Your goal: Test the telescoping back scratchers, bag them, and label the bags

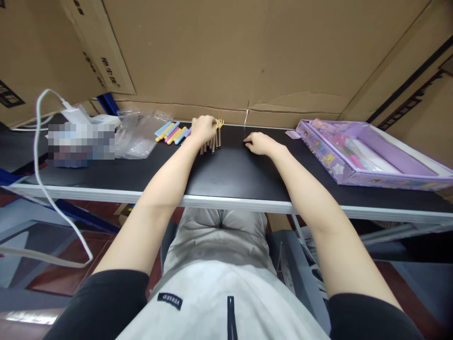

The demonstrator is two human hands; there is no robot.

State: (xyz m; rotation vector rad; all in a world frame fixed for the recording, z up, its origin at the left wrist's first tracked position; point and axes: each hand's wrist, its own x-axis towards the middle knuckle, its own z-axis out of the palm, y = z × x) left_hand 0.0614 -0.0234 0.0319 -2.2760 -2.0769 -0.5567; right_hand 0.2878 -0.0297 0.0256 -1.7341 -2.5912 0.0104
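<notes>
Pencils on the table — pens just left, box well right

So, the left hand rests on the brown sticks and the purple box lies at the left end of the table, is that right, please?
Not quite: the head view shows the purple box at the right end of the table. The left hand does rest on the brown sticks.

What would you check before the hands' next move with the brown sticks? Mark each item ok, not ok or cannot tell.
1. Left hand on the brown sticks: ok.
2. Right hand empty, resting on the table: ok.
3. Sticks all lined up: cannot tell, hand covers them.
4. Coloured pens apart from the sticks: cannot tell, hand hides the gap.
5. Purple box open, clear of both hands: ok.
</notes>
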